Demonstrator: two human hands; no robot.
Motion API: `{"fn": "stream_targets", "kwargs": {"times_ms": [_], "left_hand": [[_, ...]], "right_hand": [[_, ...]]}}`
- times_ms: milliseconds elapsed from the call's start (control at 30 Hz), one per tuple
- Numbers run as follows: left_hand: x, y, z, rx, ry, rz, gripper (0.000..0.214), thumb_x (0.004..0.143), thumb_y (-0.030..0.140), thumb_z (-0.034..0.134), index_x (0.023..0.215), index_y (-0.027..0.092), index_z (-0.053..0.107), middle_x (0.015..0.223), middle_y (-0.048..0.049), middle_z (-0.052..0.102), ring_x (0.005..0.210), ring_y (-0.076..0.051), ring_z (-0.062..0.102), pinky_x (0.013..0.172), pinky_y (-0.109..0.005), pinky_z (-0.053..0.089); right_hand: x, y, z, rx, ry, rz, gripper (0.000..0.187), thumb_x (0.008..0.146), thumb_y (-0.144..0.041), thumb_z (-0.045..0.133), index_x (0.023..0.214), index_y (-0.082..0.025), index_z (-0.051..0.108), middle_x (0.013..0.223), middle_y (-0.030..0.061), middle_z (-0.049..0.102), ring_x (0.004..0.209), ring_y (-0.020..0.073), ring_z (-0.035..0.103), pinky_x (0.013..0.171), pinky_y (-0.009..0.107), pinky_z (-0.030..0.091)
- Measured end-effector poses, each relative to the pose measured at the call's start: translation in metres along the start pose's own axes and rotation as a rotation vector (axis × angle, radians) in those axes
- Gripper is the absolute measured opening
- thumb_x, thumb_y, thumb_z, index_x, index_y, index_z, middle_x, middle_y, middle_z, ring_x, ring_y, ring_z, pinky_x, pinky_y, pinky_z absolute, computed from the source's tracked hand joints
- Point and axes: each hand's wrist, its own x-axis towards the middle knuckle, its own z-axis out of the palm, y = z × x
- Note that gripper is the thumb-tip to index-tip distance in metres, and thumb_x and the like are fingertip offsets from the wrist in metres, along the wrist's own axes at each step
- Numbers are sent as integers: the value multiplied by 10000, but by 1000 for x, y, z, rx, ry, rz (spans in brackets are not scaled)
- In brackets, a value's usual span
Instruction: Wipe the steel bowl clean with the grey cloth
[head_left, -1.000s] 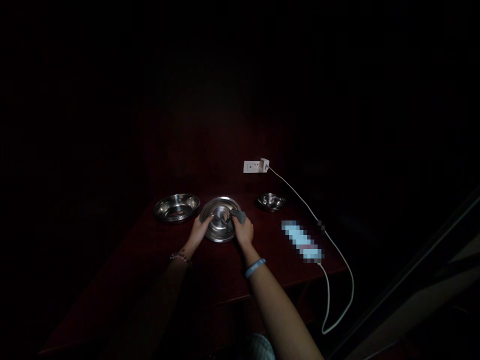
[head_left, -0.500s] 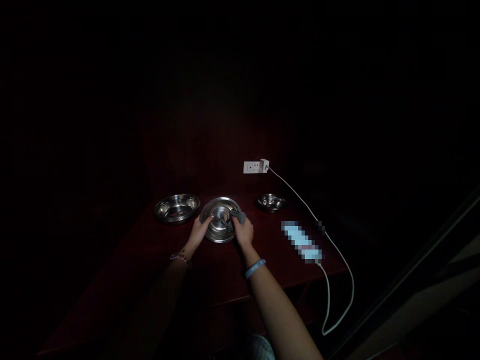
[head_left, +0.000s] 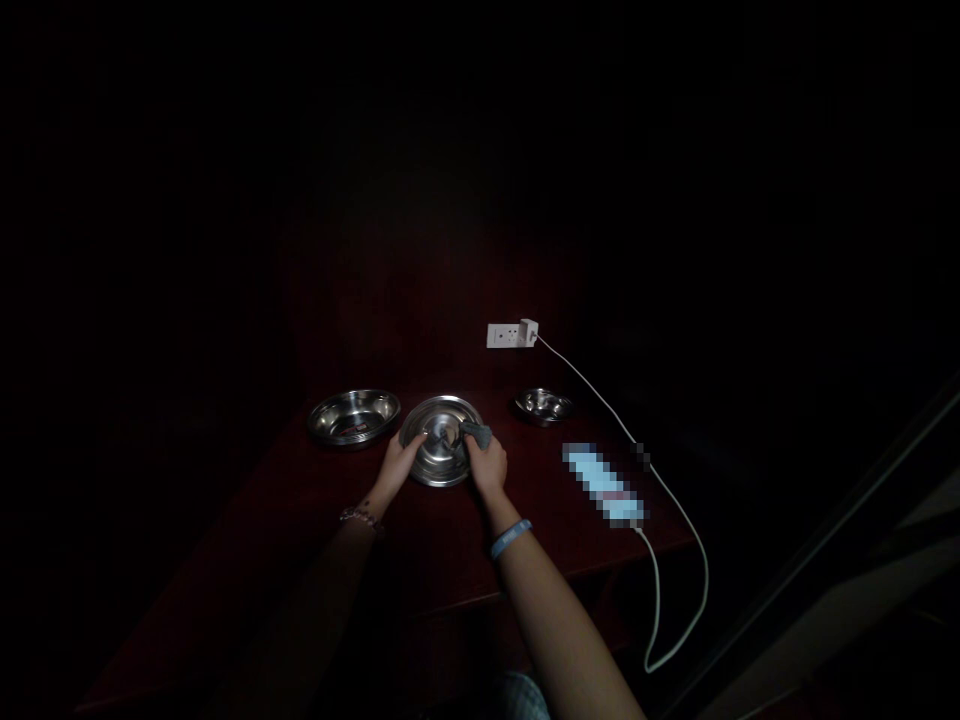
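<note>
A round steel plate (head_left: 439, 425) lies in the middle of a dark red table (head_left: 420, 545). My left hand (head_left: 396, 465) grips the plate's near left rim, fingers curled over the edge. At the plate's right rim my right hand (head_left: 487, 465) is closed on a small grey cloth (head_left: 475, 433) and presses it against the plate's inner surface. A bead bracelet sits on my left wrist and a blue band on my right one.
A second steel plate (head_left: 353, 416) lies left of the middle one, a smaller steel bowl (head_left: 544, 404) to the right. A lit phone (head_left: 604, 484) lies at the right with a white cable (head_left: 679, 520) running to a power strip (head_left: 512, 333). The surroundings are dark.
My right hand with the cloth has shifted very slightly inward on the plate. Everything else holds its place.
</note>
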Motion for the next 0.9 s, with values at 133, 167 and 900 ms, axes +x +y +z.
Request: {"fn": "stream_targets", "kwargs": {"times_ms": [133, 167, 900], "left_hand": [[1, -1, -1, 27, 0, 6, 314, 716, 332, 751, 973, 152, 737, 1084, -126, 804, 1210, -329, 688, 1135, -489, 474], [0, -1, -1, 28, 0, 6, 310, 717, 331, 751, 971, 154, 737, 1079, -123, 805, 1214, -329, 685, 1137, -488, 473], [0, 1, 1, -3, 15, -40, 300, 743, 240, 714, 1023, 132, 737, 1150, -132, 795, 1205, -305, 694, 1137, -467, 477]], "right_hand": [[-1, -2, -1, -5, -3, 8, 303, 916, -414, 619, 1083, -229, 791, 1090, 76, 802, 996, 237, 751, 897, 303, 553], [-1, -2, -2, -4, -6, 4, 301, 917, -414, 616, 1083, -231, 790, 1089, 71, 803, 999, 232, 750, 898, 297, 552], [-4, -6, -4, -7, -16, 8, 300, 936, -381, 612, 1112, -209, 783, 1130, 90, 797, 1039, 243, 749, 904, 301, 553]]}}
